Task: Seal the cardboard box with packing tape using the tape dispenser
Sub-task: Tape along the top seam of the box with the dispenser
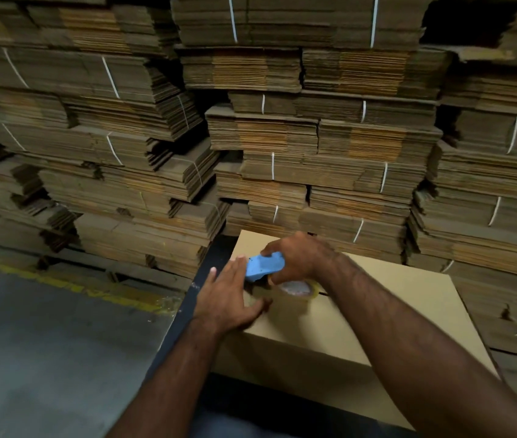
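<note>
Gripping the blue plastic tape dispenser [264,267] with curled fingers, the right hand [298,259] sets it at the left end of the brown cardboard box [386,314]. Left hand [230,303] presses flat beside it, fingers straight. No laid tape visible, so sealing looks barely started.

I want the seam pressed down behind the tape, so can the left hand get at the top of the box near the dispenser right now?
Probably yes. The left hand already lies with straight fingers on the cardboard box top, beside the blue tape dispenser that the right hand grips. Nothing lies between them.
</note>
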Demonstrator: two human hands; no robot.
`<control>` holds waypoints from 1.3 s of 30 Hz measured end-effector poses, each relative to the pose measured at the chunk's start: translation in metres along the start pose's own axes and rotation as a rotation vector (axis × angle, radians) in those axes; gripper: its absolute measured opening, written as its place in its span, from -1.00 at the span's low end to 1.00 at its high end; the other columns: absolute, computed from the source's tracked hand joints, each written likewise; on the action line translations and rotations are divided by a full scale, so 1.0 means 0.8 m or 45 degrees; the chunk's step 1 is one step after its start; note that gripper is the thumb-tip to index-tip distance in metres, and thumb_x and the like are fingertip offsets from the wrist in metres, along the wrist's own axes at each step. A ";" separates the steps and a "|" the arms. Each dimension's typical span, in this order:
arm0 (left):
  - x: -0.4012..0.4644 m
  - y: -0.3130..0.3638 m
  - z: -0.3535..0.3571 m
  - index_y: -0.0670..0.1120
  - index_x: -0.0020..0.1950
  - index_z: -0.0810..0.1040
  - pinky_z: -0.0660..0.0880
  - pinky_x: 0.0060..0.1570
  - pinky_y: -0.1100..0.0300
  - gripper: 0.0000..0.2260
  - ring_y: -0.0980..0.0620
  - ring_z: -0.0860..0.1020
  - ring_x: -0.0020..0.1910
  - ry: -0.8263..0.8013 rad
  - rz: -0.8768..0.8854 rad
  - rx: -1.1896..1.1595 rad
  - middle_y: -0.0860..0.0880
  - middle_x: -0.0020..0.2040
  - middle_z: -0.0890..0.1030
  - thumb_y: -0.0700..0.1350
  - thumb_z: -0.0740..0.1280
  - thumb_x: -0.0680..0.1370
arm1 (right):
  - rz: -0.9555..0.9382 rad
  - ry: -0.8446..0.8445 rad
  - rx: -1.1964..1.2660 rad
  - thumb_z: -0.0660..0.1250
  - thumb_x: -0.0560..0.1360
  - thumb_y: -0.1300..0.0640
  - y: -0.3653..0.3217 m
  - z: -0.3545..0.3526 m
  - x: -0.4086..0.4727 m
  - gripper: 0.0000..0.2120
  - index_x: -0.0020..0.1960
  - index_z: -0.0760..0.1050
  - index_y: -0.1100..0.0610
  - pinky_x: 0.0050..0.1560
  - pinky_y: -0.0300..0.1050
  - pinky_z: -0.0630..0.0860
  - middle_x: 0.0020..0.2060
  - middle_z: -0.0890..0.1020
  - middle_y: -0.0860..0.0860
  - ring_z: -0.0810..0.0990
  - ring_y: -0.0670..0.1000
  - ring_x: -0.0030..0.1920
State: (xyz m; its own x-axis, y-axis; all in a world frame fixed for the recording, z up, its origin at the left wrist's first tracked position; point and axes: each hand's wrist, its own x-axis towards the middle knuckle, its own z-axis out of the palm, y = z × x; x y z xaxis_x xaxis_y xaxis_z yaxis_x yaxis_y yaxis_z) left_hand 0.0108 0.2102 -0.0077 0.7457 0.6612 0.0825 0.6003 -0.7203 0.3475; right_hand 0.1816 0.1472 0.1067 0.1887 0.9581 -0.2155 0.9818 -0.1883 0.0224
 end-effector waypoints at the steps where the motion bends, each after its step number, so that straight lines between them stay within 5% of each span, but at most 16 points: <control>1: -0.001 0.001 0.000 -0.04 0.62 -0.14 -0.14 0.55 -0.05 -0.10 0.10 -0.04 0.59 -0.005 -0.023 0.031 0.04 0.63 -0.02 0.45 0.10 0.49 | -0.030 0.015 0.001 0.44 0.33 -0.26 0.009 0.001 -0.005 -0.34 0.40 0.42 -0.16 0.10 0.05 0.56 0.18 0.63 -0.06 0.58 0.05 0.10; 6: -0.002 0.006 0.000 0.01 0.62 -0.16 -0.13 0.55 -0.08 -0.15 0.13 -0.14 0.59 -0.064 -0.033 0.263 0.07 0.63 -0.13 0.48 -0.11 0.49 | -0.072 -0.043 -0.006 0.40 0.39 -0.31 0.083 0.005 -0.052 -0.34 0.44 0.40 -0.15 0.12 -0.03 0.53 0.24 0.61 -0.07 0.57 0.02 0.15; 17: -0.011 0.053 0.023 -0.11 0.61 -0.16 -0.19 0.53 -0.03 -0.22 -0.01 -0.17 0.60 -0.103 0.026 0.461 -0.08 0.63 -0.16 0.37 -0.14 0.57 | -0.087 -0.040 -0.098 0.39 0.35 -0.31 0.071 0.029 -0.049 -0.38 0.33 0.38 -0.09 -0.08 -0.04 0.45 0.14 0.59 0.02 0.56 0.12 0.13; 21: -0.002 0.058 0.025 -0.13 0.61 -0.22 -0.18 0.55 0.01 -0.14 -0.01 -0.21 0.59 -0.065 -0.206 0.368 -0.07 0.60 -0.23 0.44 -0.21 0.51 | -0.165 -0.023 -0.059 0.24 0.38 -0.47 0.082 0.027 -0.038 -0.32 0.39 0.38 -0.14 0.06 0.02 0.50 0.22 0.59 0.01 0.55 0.11 0.19; 26: 0.019 0.055 0.021 -0.09 0.62 -0.16 -0.17 0.55 0.02 -0.25 0.04 -0.14 0.60 -0.078 -0.302 0.379 -0.05 0.63 -0.15 0.21 -0.33 0.48 | -0.170 0.012 0.023 0.19 0.41 -0.46 0.092 0.027 -0.032 -0.32 0.44 0.39 -0.19 0.23 0.07 0.48 0.34 0.54 -0.03 0.50 0.09 0.31; 34: 0.022 0.045 0.026 -0.08 0.60 -0.22 -0.13 0.55 -0.01 -0.22 0.01 -0.16 0.60 -0.090 -0.296 0.454 -0.06 0.63 -0.18 0.27 -0.34 0.45 | -0.212 -0.026 -0.239 0.07 0.47 -0.47 0.175 0.022 -0.082 -0.34 0.48 0.32 -0.22 0.09 0.01 0.51 0.23 0.60 -0.01 0.56 0.08 0.21; 39: 0.022 0.047 0.028 -0.08 0.60 -0.23 -0.16 0.53 -0.02 -0.20 0.00 -0.18 0.59 -0.081 -0.280 0.458 -0.07 0.62 -0.20 0.30 -0.36 0.44 | -0.178 -0.084 -0.205 0.22 0.40 -0.48 0.190 0.031 -0.100 -0.23 0.51 0.28 -0.16 0.15 0.00 0.48 0.26 0.57 -0.02 0.52 0.05 0.22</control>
State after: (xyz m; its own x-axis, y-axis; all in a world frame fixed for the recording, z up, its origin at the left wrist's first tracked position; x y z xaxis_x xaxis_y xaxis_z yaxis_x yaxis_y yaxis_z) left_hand 0.0533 0.1901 -0.0139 0.5984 0.8010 -0.0192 0.8011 -0.5985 0.0013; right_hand 0.3150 0.0370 0.1034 0.0543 0.9554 -0.2904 0.9898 -0.0130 0.1422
